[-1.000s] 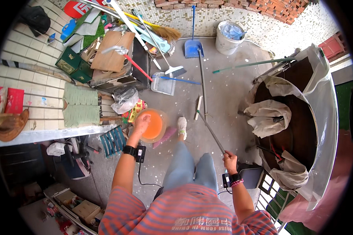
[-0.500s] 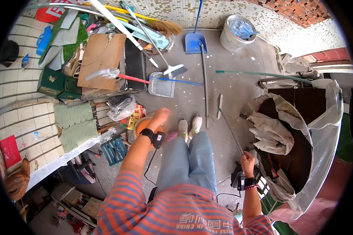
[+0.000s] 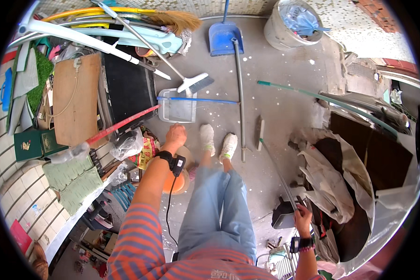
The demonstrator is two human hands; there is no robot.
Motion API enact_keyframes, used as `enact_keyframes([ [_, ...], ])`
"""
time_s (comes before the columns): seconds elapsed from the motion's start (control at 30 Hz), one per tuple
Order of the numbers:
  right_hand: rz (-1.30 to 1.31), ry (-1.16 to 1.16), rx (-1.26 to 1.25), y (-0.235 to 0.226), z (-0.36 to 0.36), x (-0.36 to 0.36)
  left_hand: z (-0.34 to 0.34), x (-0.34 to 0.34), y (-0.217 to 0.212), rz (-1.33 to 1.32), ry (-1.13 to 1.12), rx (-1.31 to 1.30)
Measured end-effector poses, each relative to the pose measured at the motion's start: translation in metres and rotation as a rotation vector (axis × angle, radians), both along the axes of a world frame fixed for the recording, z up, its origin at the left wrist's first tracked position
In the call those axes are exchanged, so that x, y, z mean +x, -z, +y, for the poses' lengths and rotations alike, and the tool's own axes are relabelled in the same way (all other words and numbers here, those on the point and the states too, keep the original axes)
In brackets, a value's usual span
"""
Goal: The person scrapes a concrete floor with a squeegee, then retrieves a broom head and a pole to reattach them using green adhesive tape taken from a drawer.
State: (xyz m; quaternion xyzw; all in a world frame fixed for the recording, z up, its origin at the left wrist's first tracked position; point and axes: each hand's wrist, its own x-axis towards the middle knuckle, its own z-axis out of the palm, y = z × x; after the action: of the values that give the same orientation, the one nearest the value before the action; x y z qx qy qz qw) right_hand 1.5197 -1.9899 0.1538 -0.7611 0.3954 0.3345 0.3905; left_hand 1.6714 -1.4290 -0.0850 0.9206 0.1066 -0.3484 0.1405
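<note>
My right hand (image 3: 303, 219) grips the upper part of a grey pole (image 3: 279, 173), low on the right. A narrow pale crosspiece (image 3: 260, 134) with a green joint ends the pole, at floor level; its exact kind is unclear. My left hand (image 3: 175, 136) hangs loosely closed in front of my body, with no object showing in it. Just beyond it in the picture lies a grey dustpan (image 3: 176, 112), a blue rod (image 3: 205, 99) crossing its top. A red pole (image 3: 121, 124) slants down leftward from there. My shoes (image 3: 206, 136) are apart on the floor.
A blue long-handled dustpan (image 3: 225, 39) and a white bucket (image 3: 291, 28) stand by the far wall. A grey pole (image 3: 240, 93) and green pole (image 3: 322, 99) lie ahead. Leftward are a white-headed broom (image 3: 192, 83) and an orange basin (image 3: 177, 181); rightward, a plastic-covered pile (image 3: 331, 186).
My feet have moved apart, the left one now further forward. My left hand has come closer to the grey dustpan in the picture. My right hand keeps its hold on the pole.
</note>
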Motion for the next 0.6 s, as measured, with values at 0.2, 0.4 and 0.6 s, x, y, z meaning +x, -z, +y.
enact_keyframes([
  [0.2,0.114,0.148,-0.034,-0.009,0.009,0.007,0.007,0.019,0.125,0.005,0.128,0.083],
  [0.4,0.102,0.032,-0.052,-0.018,-0.018,-0.04,0.022,0.042,0.257,-0.275,0.284,0.169],
  [0.6,0.238,0.149,-0.159,-0.028,0.065,0.036,0.022,0.087,0.323,-0.099,0.319,0.219],
])
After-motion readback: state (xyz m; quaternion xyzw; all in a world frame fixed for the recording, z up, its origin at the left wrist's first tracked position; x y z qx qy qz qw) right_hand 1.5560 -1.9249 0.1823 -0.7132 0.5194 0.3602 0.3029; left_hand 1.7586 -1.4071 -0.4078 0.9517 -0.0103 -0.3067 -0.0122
